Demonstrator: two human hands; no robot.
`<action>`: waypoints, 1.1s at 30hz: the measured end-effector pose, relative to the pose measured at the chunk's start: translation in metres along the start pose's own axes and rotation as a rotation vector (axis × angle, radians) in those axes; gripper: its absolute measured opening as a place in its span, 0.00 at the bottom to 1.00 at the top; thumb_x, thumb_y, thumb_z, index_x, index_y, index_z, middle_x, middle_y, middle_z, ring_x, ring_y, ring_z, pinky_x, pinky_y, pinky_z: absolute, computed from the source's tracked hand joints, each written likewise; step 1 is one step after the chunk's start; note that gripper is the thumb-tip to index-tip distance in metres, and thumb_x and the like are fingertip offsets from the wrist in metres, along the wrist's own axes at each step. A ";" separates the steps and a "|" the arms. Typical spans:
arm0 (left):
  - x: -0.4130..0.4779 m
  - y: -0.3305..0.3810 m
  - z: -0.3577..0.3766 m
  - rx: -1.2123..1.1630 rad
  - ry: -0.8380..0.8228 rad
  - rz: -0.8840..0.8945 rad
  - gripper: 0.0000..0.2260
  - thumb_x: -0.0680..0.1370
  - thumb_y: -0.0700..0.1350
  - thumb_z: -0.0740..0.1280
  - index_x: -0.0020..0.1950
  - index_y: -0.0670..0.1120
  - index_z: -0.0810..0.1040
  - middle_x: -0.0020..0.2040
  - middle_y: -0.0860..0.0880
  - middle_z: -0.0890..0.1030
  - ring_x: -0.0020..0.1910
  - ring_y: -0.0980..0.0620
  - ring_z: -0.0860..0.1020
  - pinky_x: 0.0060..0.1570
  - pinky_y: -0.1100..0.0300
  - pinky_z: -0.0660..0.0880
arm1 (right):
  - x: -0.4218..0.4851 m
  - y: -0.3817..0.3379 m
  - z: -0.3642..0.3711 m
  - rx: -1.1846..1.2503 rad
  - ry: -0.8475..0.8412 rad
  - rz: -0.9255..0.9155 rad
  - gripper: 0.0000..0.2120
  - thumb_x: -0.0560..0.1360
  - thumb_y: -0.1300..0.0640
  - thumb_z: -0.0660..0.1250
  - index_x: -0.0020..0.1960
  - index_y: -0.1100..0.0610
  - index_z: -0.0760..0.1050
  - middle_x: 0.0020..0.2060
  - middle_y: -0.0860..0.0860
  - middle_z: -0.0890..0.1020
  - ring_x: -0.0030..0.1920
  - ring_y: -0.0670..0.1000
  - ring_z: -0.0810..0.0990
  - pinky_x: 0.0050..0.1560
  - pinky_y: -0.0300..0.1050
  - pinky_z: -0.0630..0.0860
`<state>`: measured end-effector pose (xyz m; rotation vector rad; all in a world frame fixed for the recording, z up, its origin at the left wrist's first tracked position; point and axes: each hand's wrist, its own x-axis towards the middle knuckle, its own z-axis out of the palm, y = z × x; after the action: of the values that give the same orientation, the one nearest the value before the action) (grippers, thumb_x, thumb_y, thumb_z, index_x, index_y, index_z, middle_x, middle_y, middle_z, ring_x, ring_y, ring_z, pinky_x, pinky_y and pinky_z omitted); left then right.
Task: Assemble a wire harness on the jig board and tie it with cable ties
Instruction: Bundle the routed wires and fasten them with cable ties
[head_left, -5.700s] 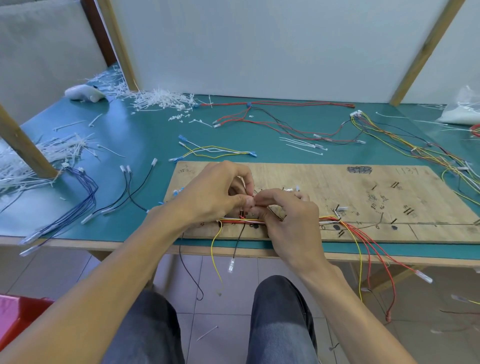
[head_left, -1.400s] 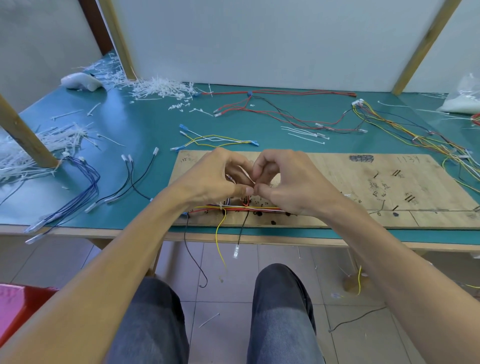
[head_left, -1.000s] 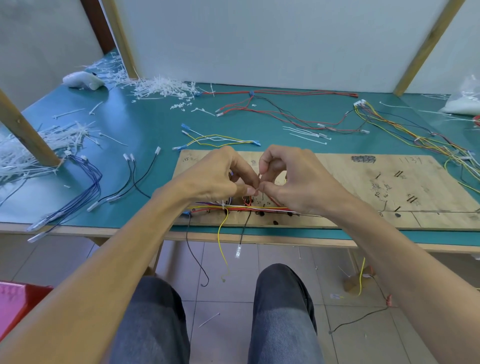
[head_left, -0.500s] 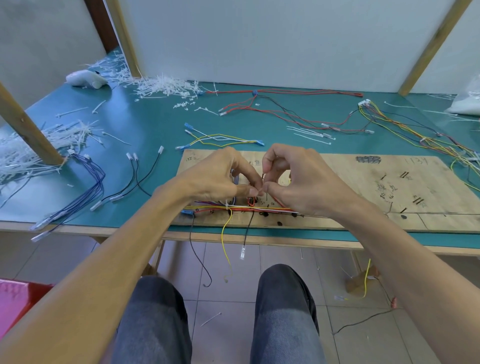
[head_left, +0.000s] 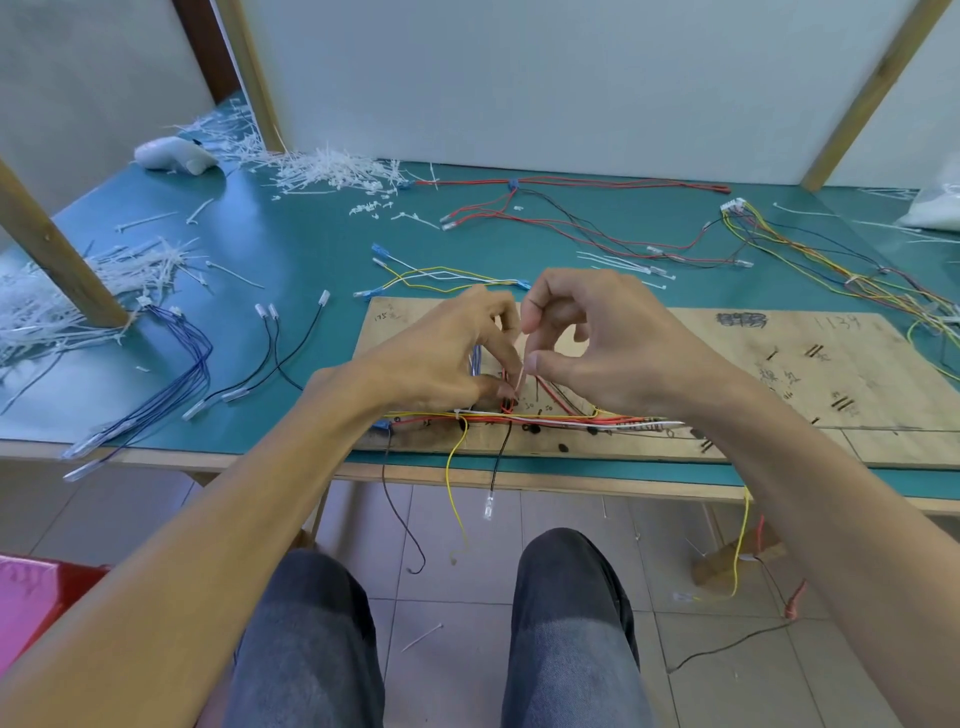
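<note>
Teal workbench (head_left: 291, 291) held a plywood jig board (head_left: 727, 374), the wire harness (head_left: 550, 419) routed along its near edge. Left hand (head_left: 441, 364) and right hand (head_left: 608, 353) each pinched 1 white cable tie (head_left: 521, 375) over the bundle. Most tying seemingly remained.

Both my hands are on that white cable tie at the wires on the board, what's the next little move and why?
Likely draw the tail upward with the right hand to cinch the loop. That hand pinches the upright tail of the cable tie, while the left hand pinches its base at the wire bundle, steadying it against the jig board.
</note>
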<state>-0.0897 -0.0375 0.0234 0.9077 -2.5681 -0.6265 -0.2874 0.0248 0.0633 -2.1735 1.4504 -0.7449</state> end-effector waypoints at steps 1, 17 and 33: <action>0.000 0.000 -0.001 0.001 0.011 -0.009 0.04 0.73 0.44 0.80 0.46 0.52 0.89 0.53 0.50 0.75 0.54 0.55 0.69 0.57 0.62 0.68 | 0.000 0.000 0.000 0.006 -0.003 0.003 0.12 0.73 0.64 0.76 0.48 0.51 0.76 0.37 0.42 0.87 0.42 0.43 0.83 0.44 0.25 0.69; -0.003 -0.006 -0.001 -0.056 -0.049 -0.030 0.02 0.76 0.48 0.77 0.48 0.55 0.87 0.51 0.51 0.72 0.56 0.50 0.67 0.59 0.58 0.65 | -0.001 0.003 0.001 0.066 -0.006 0.024 0.11 0.74 0.62 0.76 0.47 0.50 0.77 0.38 0.44 0.87 0.43 0.44 0.85 0.45 0.26 0.71; -0.003 -0.002 -0.004 0.023 -0.045 -0.060 0.04 0.75 0.51 0.79 0.48 0.59 0.88 0.46 0.55 0.70 0.52 0.50 0.67 0.58 0.49 0.69 | -0.019 0.020 0.012 0.439 0.179 0.159 0.10 0.78 0.62 0.76 0.57 0.54 0.81 0.43 0.53 0.88 0.48 0.57 0.86 0.57 0.60 0.80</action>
<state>-0.0849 -0.0382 0.0248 0.9927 -2.6014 -0.6420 -0.2995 0.0355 0.0381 -1.6773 1.3670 -1.1038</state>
